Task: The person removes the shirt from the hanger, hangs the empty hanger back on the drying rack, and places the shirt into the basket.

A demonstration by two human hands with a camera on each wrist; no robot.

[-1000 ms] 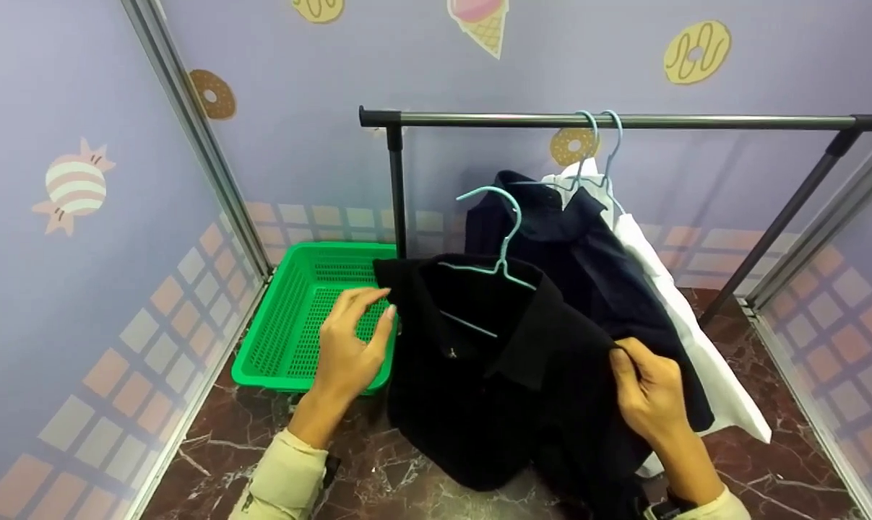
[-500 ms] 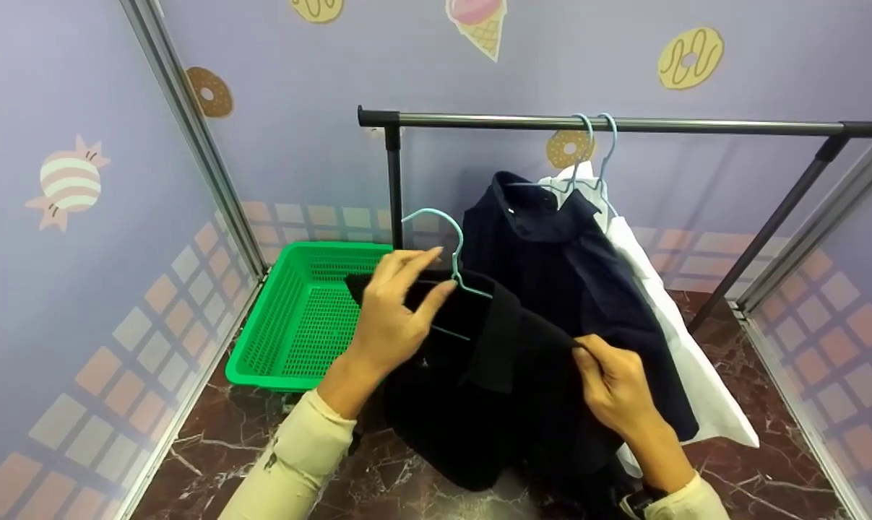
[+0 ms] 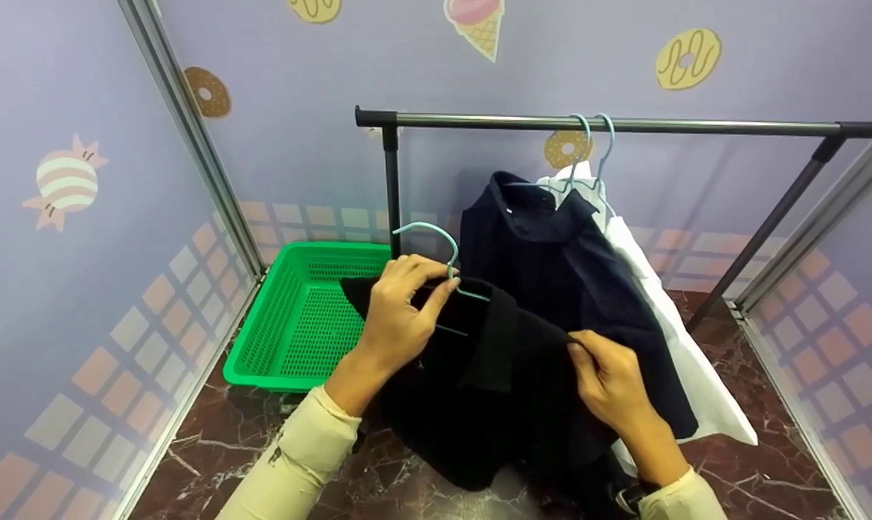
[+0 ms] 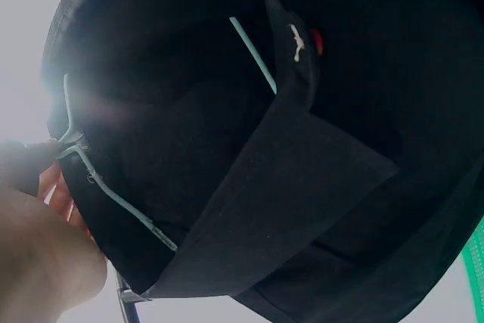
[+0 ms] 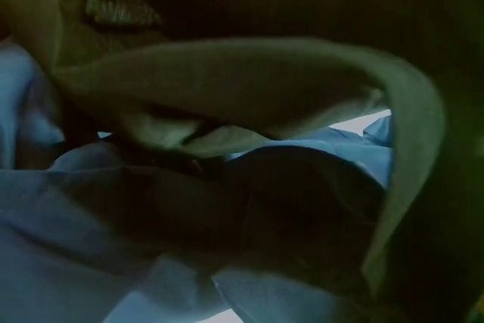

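In the head view a black collared shirt (image 3: 472,419) hangs between both hands, with a light blue hanger (image 3: 436,227) inside its neck. My left hand (image 3: 399,310) pinches the hanger at the base of its hook. The left wrist view shows the hanger's arms (image 4: 125,203) within the dark collar (image 4: 280,194), fingers (image 4: 60,194) at the hook's base. My right hand (image 3: 613,375) grips the shirt's shoulder on the right. Dark, blurred cloth (image 5: 249,81) fills the right wrist view, where no hand can be made out.
A metal rail (image 3: 479,122) stands behind, bearing a navy shirt (image 3: 544,267) and a white shirt (image 3: 710,390) on blue hangers. At the left a green basket (image 3: 244,370) sits on the dark marbled floor (image 3: 204,448). Patterned walls enclose the space.
My left hand has moved right from beside the shirt onto the hanger and closed on it. The black shirt and hanger, with my right hand, have shifted left and the hook sits lower.
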